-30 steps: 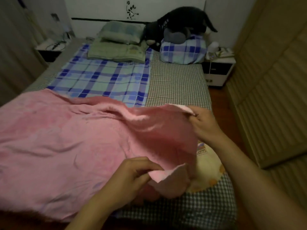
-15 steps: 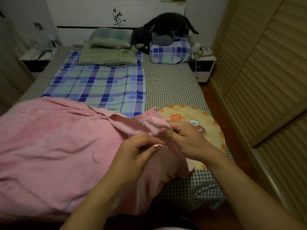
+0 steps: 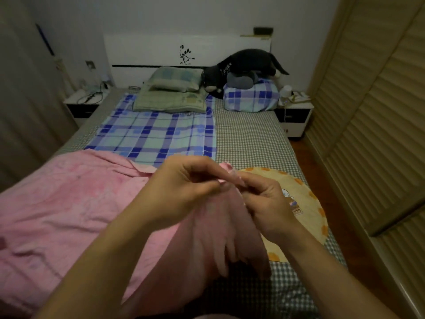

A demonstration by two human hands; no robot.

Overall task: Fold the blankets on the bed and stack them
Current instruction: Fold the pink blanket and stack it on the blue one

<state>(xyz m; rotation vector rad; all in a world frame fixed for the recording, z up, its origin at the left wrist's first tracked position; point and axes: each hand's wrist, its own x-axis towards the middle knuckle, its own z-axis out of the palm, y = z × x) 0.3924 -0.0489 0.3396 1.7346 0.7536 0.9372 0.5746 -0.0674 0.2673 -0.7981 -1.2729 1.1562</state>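
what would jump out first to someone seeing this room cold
First, the two hands meeting at centre frame: the left hand and right hand both pinch the raised edge of the pink blanket, which sprawls over the near left of the bed. Beyond it a blue plaid blanket lies flat, and a black plush toy sits on a plaid pillow at the headboard's right.

pink blanket cut off left, perhaps bunched

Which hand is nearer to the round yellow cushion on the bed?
The right hand: it hovers over the left edge of the round yellow cushion. The left hand is farther left, above the pink blanket.
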